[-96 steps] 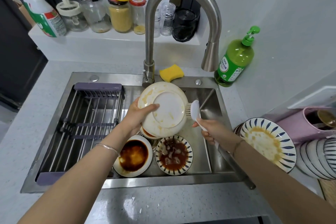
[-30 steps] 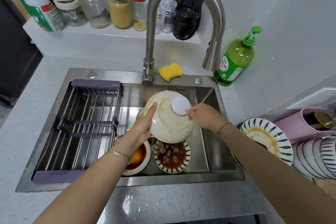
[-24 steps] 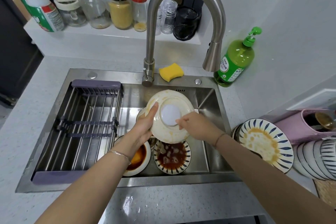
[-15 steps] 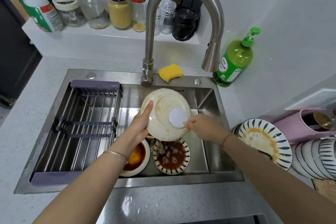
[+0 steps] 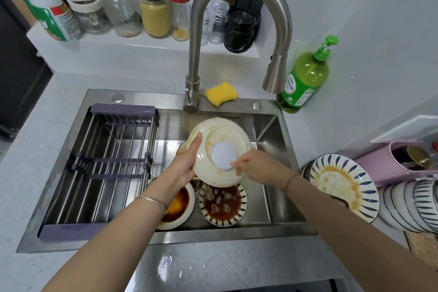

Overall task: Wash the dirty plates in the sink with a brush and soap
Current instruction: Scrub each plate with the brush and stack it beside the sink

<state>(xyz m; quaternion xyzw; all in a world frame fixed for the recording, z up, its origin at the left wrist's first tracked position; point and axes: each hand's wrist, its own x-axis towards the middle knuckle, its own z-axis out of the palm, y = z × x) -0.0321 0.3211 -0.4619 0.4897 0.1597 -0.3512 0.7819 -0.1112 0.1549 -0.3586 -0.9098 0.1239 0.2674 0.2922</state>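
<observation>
Speckled grey countertop [image 5: 189, 268] runs along 6 o'clock, framing one steel sink [image 5: 237, 236]. On the sink floor lie two sauce-stained dishes: a white dish [image 5: 183, 217], partly hidden under the left forearm, and a blue-rimmed dish [image 5: 222, 206]. Above them the left hand [image 5: 182, 168] grips the tilted cream plate [image 5: 220, 131] by its rim. The right hand [image 5: 256, 168] is closed around the brush [image 5: 224, 155], handle hidden, head against the plate. At 3 o'clock are one stained patterned plate [image 5: 341, 187] and a bowl stack [image 5: 412, 206], cut off. One soap bottle [image 5: 305, 78] stands at 1 o'clock.

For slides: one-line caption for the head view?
Left hand holds a stained plate over the sink; right hand presses a white brush to it.
</observation>
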